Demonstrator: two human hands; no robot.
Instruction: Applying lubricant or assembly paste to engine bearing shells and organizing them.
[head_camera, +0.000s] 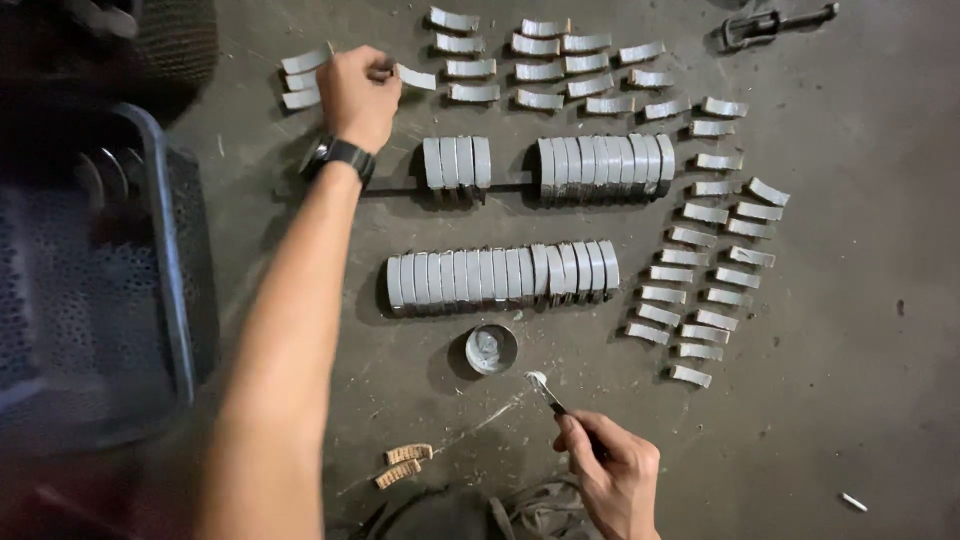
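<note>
On dark floor, left hand (357, 92) grips curved grey piece (414, 77); right hand (612, 478) clasps brush (548, 393).

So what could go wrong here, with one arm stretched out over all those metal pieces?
The left hand reaches past two tight rows of curved metal pieces; the forearm could perhaps knock them over. The right hand holds a loaded brush by the small open tin, which might drip or tip it.
</note>
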